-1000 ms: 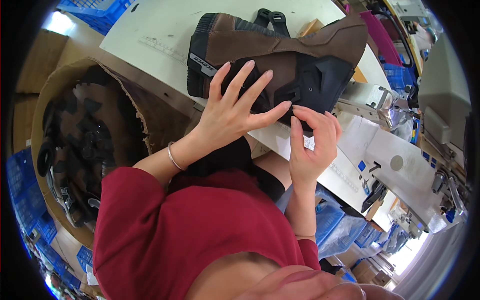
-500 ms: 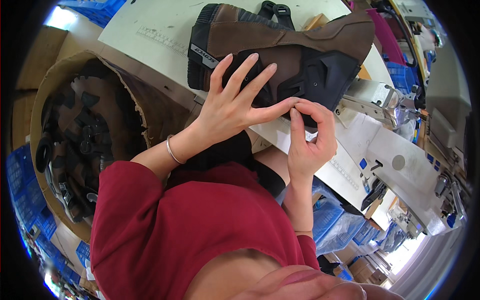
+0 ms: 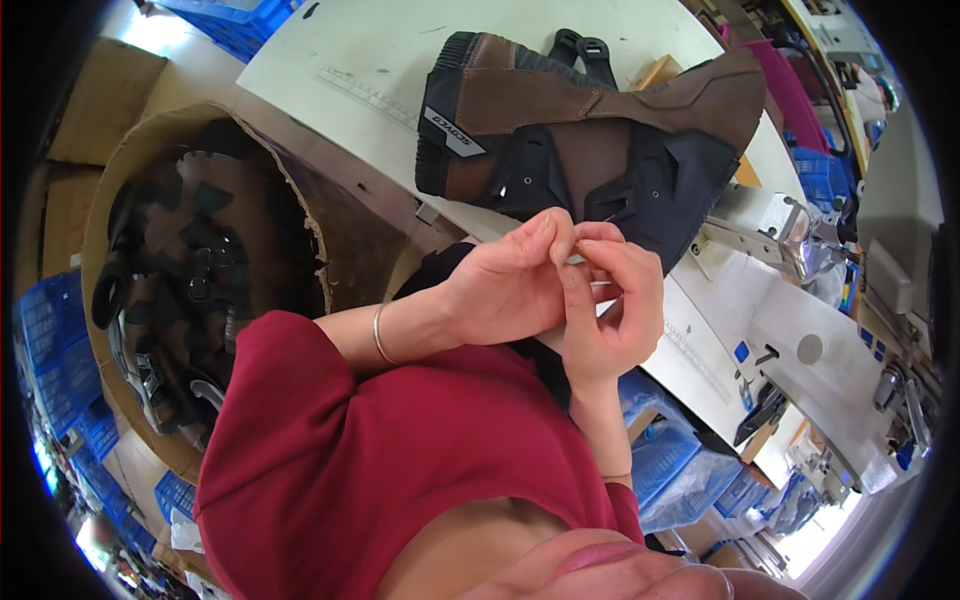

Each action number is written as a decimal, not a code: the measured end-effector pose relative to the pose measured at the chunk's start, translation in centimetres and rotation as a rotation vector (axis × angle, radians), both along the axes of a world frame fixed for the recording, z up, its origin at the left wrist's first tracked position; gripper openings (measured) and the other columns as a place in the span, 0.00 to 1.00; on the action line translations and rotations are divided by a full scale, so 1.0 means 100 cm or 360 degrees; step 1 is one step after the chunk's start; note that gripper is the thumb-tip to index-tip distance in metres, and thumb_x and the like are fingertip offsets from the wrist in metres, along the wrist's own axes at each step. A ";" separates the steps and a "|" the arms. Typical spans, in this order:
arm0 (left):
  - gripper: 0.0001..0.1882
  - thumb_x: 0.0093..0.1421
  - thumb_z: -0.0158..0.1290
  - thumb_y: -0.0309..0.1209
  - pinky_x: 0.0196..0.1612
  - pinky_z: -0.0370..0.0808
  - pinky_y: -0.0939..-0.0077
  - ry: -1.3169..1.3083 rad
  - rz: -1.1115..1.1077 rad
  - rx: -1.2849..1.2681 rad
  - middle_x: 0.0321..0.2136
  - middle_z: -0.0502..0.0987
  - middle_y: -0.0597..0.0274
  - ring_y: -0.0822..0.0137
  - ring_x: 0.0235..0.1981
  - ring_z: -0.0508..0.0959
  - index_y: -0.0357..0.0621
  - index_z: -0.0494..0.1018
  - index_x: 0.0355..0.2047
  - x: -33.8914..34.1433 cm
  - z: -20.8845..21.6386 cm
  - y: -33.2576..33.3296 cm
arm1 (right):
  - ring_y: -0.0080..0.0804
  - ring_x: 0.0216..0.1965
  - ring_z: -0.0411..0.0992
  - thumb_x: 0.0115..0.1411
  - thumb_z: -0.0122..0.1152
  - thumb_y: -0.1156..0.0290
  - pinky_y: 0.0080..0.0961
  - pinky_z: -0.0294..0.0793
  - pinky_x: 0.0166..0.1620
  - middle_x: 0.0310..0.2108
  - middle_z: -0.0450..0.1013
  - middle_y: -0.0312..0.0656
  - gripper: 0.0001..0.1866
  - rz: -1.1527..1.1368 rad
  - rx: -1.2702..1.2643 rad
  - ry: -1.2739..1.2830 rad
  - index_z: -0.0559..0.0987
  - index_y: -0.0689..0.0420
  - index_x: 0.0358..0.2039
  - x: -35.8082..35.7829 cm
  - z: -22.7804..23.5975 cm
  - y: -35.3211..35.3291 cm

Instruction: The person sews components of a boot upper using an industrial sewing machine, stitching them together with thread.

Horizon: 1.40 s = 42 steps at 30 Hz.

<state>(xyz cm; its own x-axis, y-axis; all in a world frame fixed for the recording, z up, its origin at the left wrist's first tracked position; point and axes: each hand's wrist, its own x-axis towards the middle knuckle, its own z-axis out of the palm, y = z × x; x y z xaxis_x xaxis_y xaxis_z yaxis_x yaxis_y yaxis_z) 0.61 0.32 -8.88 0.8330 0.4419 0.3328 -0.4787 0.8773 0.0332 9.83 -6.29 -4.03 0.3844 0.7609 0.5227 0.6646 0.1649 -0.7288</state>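
Nearest, the person is wearing a red top (image 3: pixel 420 430), both bare forearms reaching out from it toward the far side. Left hand (image 3: pixel 512 278), with a thin bracelet (image 3: pixel 381 335) circling its wrist, is curling its fingers inward, thumb and index bunching at the tips. Right hand (image 3: pixel 612 310) is bending its fingers and meeting the left fingertips, so both hands are pinching together; whether anything small is sitting between those tips, cannot tell. To the near right, blue crates (image 3: pixel 665 465) are showing, clear plastic draping over them. Over on the left, a round cardboard bin (image 3: pixel 122 180) is standing beside the table, holding a jumble of brown-and-black boots (image 3: pixel 180 270). Just beyond the hands, a brown-and-black boot (image 3: pixel 592 145) is lying on its side on a white table (image 3: pixel 330 50), its ridged sole facing left and its shaft running right; fingertips are overlapping its near edge in view, contact unclear. Right of the boot, a pale machine (image 3: pixel 790 320) is stretching along the table side. Against the boot's far side, black straps (image 3: pixel 582 52) are poking out, and a wooden block (image 3: pixel 657 72) is sitting close to them. Farther off, a blue basket (image 3: pixel 225 25) is standing far left, and a magenta panel (image 3: pixel 800 95) is leaning far right.
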 end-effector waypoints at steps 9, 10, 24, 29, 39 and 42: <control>0.13 0.69 0.36 0.43 0.60 0.61 0.63 -0.0198 -0.0030 -0.0022 0.56 0.56 0.61 0.63 0.58 0.60 0.54 0.66 0.33 0.000 -0.003 0.002 | 0.32 0.33 0.71 0.41 0.70 0.78 0.29 0.70 0.39 0.32 0.74 0.35 0.16 0.0002 0.0344 -0.0466 0.80 0.54 0.34 -0.003 0.000 0.013; 0.13 0.69 0.36 0.43 0.60 0.61 0.63 -0.0228 -0.0022 -0.0042 0.56 0.56 0.61 0.63 0.58 0.60 0.54 0.66 0.33 -0.001 -0.003 0.002 | 0.32 0.33 0.71 0.41 0.70 0.77 0.29 0.70 0.39 0.33 0.75 0.35 0.16 0.0017 0.0352 -0.0476 0.81 0.54 0.34 -0.003 0.001 0.014; 0.13 0.69 0.36 0.42 0.60 0.62 0.62 -0.0117 -0.0040 -0.0044 0.59 0.56 0.59 0.63 0.60 0.60 0.52 0.66 0.33 -0.003 -0.003 0.002 | 0.32 0.33 0.71 0.43 0.67 0.79 0.27 0.69 0.37 0.33 0.74 0.37 0.16 0.0043 0.0327 -0.0556 0.81 0.55 0.35 -0.002 0.005 0.014; 0.12 0.69 0.37 0.41 0.60 0.62 0.61 -0.0193 -0.0026 0.0000 0.60 0.55 0.59 0.62 0.60 0.60 0.52 0.66 0.33 -0.002 0.000 0.003 | 0.35 0.33 0.71 0.43 0.65 0.84 0.25 0.70 0.34 0.33 0.74 0.40 0.15 0.0079 0.0322 -0.0553 0.79 0.59 0.34 0.000 0.008 0.013; 0.12 0.69 0.37 0.40 0.59 0.64 0.59 -0.0081 -0.0044 0.0000 0.60 0.56 0.59 0.61 0.60 0.60 0.50 0.65 0.33 -0.004 -0.003 0.002 | 0.34 0.33 0.71 0.44 0.66 0.82 0.27 0.70 0.35 0.33 0.74 0.38 0.15 0.0051 0.0363 -0.0433 0.80 0.56 0.35 -0.003 0.003 0.012; 0.14 0.69 0.35 0.40 0.60 0.63 0.60 -0.0094 -0.0080 -0.0034 0.60 0.57 0.59 0.61 0.59 0.61 0.50 0.65 0.32 -0.003 -0.003 0.001 | 0.34 0.33 0.71 0.42 0.69 0.78 0.31 0.70 0.38 0.32 0.74 0.36 0.15 -0.0019 0.0322 -0.0402 0.81 0.53 0.34 -0.003 0.005 0.011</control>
<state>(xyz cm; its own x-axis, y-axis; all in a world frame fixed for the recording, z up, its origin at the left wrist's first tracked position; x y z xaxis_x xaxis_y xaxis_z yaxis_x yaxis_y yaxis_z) 0.26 0.45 -9.19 0.8334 0.4077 0.3732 -0.4348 0.9004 -0.0127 9.52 -5.22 -3.57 0.2313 0.6279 0.7432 0.8232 0.2808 -0.4935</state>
